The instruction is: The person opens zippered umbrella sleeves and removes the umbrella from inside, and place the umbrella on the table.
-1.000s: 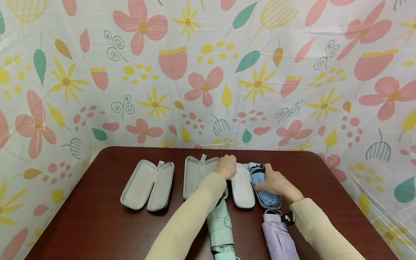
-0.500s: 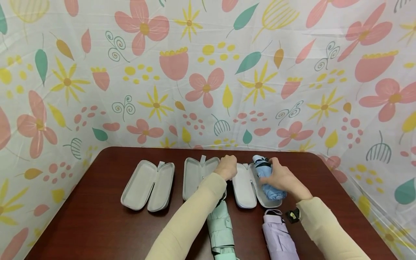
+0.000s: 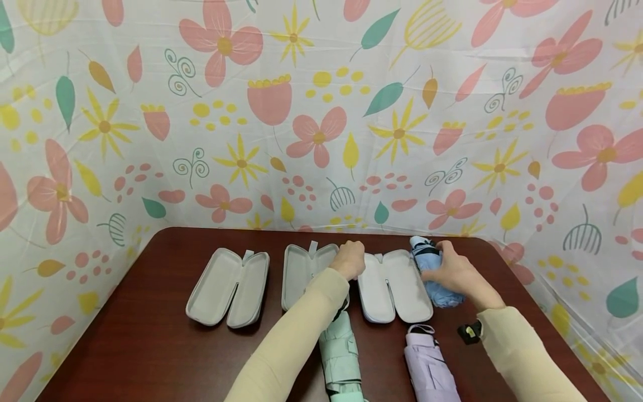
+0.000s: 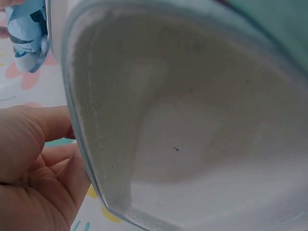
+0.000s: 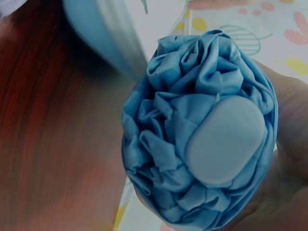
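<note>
My right hand point(image 3: 457, 273) grips a folded light-blue umbrella point(image 3: 443, 295) at the right of the table. Its gathered cloth and pale oval end cap face the camera in the right wrist view. Just left of it, a pale open zip case point(image 3: 411, 285) lies with bare halves. My left hand point(image 3: 350, 259) is at the right side of the middle open zip case point(image 3: 298, 271); in the left wrist view its thumb and fingers pinch the case's rim point(image 4: 77, 130). The left forearm hides part of that case.
Another open zip case point(image 3: 215, 287) lies farther left. A folded mint-green umbrella point(image 3: 339, 352) and a folded lilac umbrella point(image 3: 431, 365) lie toward the front of the dark red table point(image 3: 145, 335). A flower-patterned curtain point(image 3: 321, 134) hangs behind.
My right hand has lifted the blue umbrella out of the right zip case and moved it rightward, uncovering that half. The left hand has stayed nearly still.
</note>
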Available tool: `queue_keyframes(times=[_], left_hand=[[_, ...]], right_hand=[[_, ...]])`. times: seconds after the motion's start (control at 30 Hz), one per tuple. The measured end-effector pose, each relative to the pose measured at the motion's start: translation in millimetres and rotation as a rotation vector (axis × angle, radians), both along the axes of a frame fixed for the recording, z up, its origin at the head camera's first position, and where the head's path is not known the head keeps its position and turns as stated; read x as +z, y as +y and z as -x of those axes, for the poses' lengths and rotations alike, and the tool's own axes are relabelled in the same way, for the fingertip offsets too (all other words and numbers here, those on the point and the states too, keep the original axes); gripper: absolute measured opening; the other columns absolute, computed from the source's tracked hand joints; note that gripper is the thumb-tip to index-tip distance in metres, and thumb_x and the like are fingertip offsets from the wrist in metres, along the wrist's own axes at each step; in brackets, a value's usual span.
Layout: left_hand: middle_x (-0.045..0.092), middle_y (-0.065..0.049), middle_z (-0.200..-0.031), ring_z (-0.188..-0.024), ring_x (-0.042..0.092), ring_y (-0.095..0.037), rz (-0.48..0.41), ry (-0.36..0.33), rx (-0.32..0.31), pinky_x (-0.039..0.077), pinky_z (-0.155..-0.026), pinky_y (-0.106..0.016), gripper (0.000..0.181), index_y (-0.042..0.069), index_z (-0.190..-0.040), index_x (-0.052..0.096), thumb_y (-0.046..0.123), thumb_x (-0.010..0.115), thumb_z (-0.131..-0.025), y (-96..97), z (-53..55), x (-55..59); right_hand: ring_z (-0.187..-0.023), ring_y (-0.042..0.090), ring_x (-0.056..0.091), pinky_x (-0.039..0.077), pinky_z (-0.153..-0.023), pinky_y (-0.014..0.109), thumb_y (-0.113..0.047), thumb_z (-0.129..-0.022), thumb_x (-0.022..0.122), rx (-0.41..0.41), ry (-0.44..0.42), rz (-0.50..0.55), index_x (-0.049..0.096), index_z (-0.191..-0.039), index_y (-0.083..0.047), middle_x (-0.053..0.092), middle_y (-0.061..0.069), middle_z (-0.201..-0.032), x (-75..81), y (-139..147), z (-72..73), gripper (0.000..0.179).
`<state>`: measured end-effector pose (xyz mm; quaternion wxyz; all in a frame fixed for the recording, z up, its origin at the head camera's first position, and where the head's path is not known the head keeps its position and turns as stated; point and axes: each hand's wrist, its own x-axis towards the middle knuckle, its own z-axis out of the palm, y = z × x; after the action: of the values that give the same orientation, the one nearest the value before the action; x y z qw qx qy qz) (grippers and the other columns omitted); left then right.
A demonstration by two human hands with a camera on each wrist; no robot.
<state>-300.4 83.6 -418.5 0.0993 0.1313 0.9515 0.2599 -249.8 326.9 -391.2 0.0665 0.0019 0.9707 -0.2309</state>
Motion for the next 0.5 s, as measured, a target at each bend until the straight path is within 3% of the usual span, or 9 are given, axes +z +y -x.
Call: queue_keyframes(times=[0.5], left_hand=[[0.060,-0.006,-0.055,-0.044,0.060,-0.017,-0.031,-0.008,-0.003,0.049,-0.050,-0.026,0.015,0.002,-0.092,0.072,-0.004,0.058,-0.093,-1.0,0.2,-0.8]], right_hand=[[-0.087,0.041,0.058,0.047,-0.069,0.048,-0.034,-0.085,0.073,-0.008,-0.005,0.001,0.018,-0.142,0.010,0.049,0.042,-0.116,-14.6,37.3,3.8,0.091]])
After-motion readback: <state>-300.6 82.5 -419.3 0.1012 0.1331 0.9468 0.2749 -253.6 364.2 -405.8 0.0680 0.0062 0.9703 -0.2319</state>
